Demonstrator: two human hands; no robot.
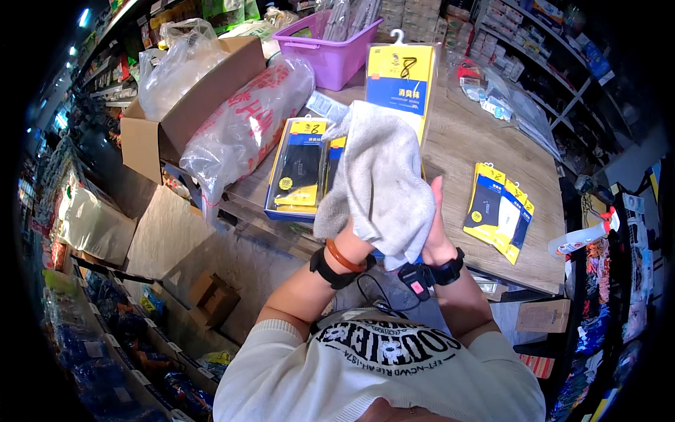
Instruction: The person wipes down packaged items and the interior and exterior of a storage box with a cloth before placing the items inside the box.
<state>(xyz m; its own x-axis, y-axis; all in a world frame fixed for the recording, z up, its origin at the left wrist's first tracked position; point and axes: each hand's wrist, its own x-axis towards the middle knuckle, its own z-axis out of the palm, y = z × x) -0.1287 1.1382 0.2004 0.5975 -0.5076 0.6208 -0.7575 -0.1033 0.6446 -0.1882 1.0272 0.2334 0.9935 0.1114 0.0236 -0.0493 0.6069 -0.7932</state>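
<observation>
A pale grey cloth [390,179] with faint stains hangs bunched over my left hand [354,238], hiding its fingers. My right hand [439,227] stands upright against the cloth's right side; what its palm or fingers hold is hidden. Just left of the cloth, an open blue-edged box [269,203] contains packaged dark socks [301,171] on yellow and blue cards. Behind the cloth is a larger yellow and blue sock package [396,68] with a white hook, partly covered. Several sock packs [498,211] lie fanned on the wooden table [453,158] to my right.
A cardboard box [211,79] holding plastic bags and a clear bag with red print [248,116] occupy the left side. Behind them stands a purple basket [329,58]. A spray bottle [582,232] is beyond the table's right edge. Stocked shelves surround the area.
</observation>
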